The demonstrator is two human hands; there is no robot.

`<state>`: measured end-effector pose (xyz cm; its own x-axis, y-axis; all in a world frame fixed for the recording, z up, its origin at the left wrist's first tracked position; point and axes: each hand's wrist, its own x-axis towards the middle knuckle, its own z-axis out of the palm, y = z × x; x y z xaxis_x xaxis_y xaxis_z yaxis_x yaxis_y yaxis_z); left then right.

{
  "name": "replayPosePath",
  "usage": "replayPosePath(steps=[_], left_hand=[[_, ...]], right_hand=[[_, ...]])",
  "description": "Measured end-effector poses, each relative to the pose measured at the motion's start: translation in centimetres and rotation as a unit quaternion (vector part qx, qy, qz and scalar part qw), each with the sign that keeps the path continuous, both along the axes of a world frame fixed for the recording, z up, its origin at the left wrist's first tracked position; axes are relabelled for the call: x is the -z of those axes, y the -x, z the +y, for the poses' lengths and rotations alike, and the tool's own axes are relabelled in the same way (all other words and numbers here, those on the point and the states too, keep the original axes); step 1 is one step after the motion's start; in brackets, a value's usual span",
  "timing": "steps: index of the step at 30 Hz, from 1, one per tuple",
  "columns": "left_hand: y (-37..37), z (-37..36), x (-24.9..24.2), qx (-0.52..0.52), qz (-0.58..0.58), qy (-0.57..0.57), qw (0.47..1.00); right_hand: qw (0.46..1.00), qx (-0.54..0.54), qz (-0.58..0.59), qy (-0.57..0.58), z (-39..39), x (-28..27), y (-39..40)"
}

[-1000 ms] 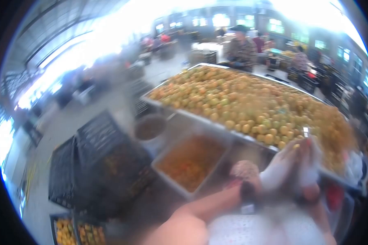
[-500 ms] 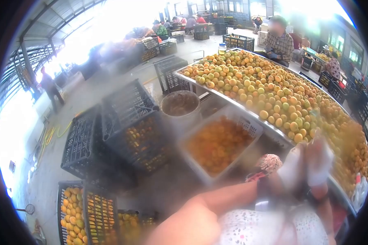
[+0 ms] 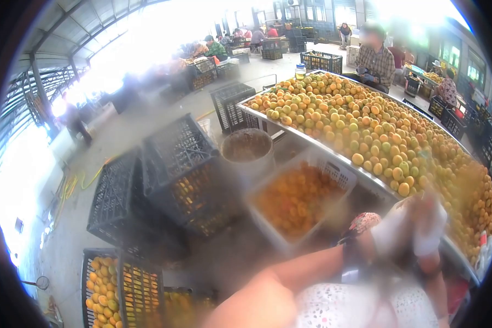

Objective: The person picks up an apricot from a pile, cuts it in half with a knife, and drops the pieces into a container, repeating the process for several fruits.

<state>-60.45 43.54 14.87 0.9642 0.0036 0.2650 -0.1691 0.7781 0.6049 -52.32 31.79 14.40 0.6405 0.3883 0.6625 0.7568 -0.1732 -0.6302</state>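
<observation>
My left hand (image 3: 391, 227) and my right hand (image 3: 429, 224) wear whitish gloves and are close together at the near edge of the metal table (image 3: 333, 156). Their fingers are blurred, and anything between them is too smeared to make out. Yellow-orange and greenish round fruits (image 3: 361, 123) are heaped on the table just beyond both hands. Left of my hands, below the table edge, a white crate (image 3: 268, 232) holds more orange fruit, seen hazily. A whitish bucket (image 3: 251, 164) stands behind that crate.
Dark plastic crates (image 3: 112, 202) are stacked at the left, and another crate (image 3: 120, 273) with fruit is at the lower left. A jar (image 3: 300, 71) stands at the table's far corner. A person (image 3: 374, 60) in a checked shirt sits across the table; others work farther back.
The view has shifted slightly, so the table and crates appear lower and a little to the right. My hands remain close together at the table edge.
</observation>
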Motion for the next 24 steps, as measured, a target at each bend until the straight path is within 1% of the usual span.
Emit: replayPosePath(steps=[1, 3, 4, 5, 6, 7, 8, 9, 10, 11, 12, 13, 14, 15, 16, 18, 19, 21, 22, 23, 24], left_hand=[[-0.1, -0.1, 0.2, 0.000, 0.000, -0.001, 1.000], [-0.4, -0.2, 1.1, 0.046, 0.020, 0.063, 0.997], [-0.5, -0.2, 1.6, 0.045, 0.021, 0.063, 0.997], [-0.6, -0.1, 2.2, 0.057, 0.001, 0.056, 0.997], [-0.5, -0.1, 2.3, 0.068, -0.020, 0.050, 0.996], [-0.6, -0.4, 2.3, 0.067, -0.020, 0.052, 0.996], [-0.5, -0.6, 1.9, 0.070, 0.027, 0.069, 0.995], [-0.5, -0.8, 1.7, 0.073, 0.074, 0.083, 0.991], [-0.7, -0.9, 2.0, 0.073, 0.073, 0.083, 0.991], [-0.7, -1.0, 2.2, 0.079, 0.036, 0.098, 0.991], [-0.8, -1.1, 2.3, 0.086, -0.001, 0.113, 0.990], [-0.8, -1.2, 2.5, 0.086, -0.001, 0.113, 0.990], [-0.3, -1.1, 2.0, 0.103, 0.004, 0.114, 0.988], [0.0, -1.1, 1.6, 0.119, 0.010, 0.115, 0.986], [0.0, -1.3, 1.8, 0.119, 0.010, 0.115, 0.986], [-0.1, -1.6, 2.2, 0.068, 0.024, 0.096, 0.993], [-0.3, -1.5, 2.4, 0.067, 0.023, 0.095, 0.993], [-0.4, -1.0, 2.3, 0.103, -0.042, 0.058, 0.992], [-0.1, -0.6, 2.0, 0.103, -0.042, 0.059, 0.992], [0.9, 0.2, 0.4, 0.071, -0.026, 0.007, 0.997], [1.5, 0.6, -0.5, 0.039, -0.010, -0.045, 0.998]], right_hand=[[1.000, 0.000, 0.000, -0.001, -0.1, 0.1, -0.1], [0.996, 0.023, -0.002, 0.090, -0.4, 0.0, -0.1], [0.996, 0.023, 0.000, 0.091, -0.1, -0.3, 0.3], [0.985, 0.031, -0.147, 0.085, 0.9, -1.6, 1.6], [0.953, 0.038, -0.291, 0.078, 1.3, -2.4, 2.3], [0.953, 0.037, -0.291, 0.080, 0.8, -1.9, 1.9], [0.980, 0.021, -0.188, 0.065, -0.1, -0.9, 1.3], [0.995, 0.007, -0.084, 0.047, -0.5, -0.2, 0.9], [0.995, 0.007, -0.084, 0.047, -0.3, 0.5, 0.9], [0.999, -0.014, 0.029, -0.039, -0.1, 1.1, 1.0], [0.982, -0.035, 0.140, -0.125, 0.1, 1.2, 1.1], [0.982, -0.035, 0.140, -0.124, -0.2, 0.6, 1.2], [0.999, -0.014, -0.049, -0.017, -0.3, -1.0, 1.6], [0.967, 0.007, -0.237, 0.092, -0.5, -1.9, 1.8], [0.967, 0.007, -0.237, 0.092, -1.0, -1.2, 1.4], [0.988, -0.003, -0.066, 0.140, -2.3, 0.0, 0.5], [0.988, -0.003, -0.067, 0.140, -2.5, 0.3, 0.3], [0.996, -0.049, -0.070, 0.033, -1.8, -0.6, 1.3], [0.996, -0.049, -0.070, 0.033, -1.5, -1.5, 2.1], [0.977, 0.012, -0.195, 0.081, -1.2, -2.6, 3.1], [0.938, 0.072, -0.315, 0.128, -1.1, -3.2, 3.6]])
